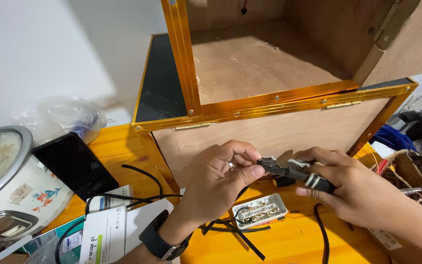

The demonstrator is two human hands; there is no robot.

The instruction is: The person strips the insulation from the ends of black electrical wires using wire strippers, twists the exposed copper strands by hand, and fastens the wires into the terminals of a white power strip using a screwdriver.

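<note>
A wooden box (269,73) with gold metal edging is seen from above on a yellow table (289,242), its hinged lid open. Just in front of the box, a black tool with a white band (296,172) is gripped in the closed fingers of the right hand (352,193). A small dark part (265,162) at the tool's tip is pinched between thumb and fingertips of the left hand (221,183) (a ring and a black wristwatch are worn). Below both hands, nearer than the box, an opened white electrical block (260,210) lies with its metal contacts exposed and black wires (230,230) loose around it. Judging from this, the wiring appears unfinished: the block is uncovered and nothing is yet fitted inside the box. Left of the box stand a white rice cooker (10,181), a black phone (74,165) and some printed cartons (106,230).
</note>
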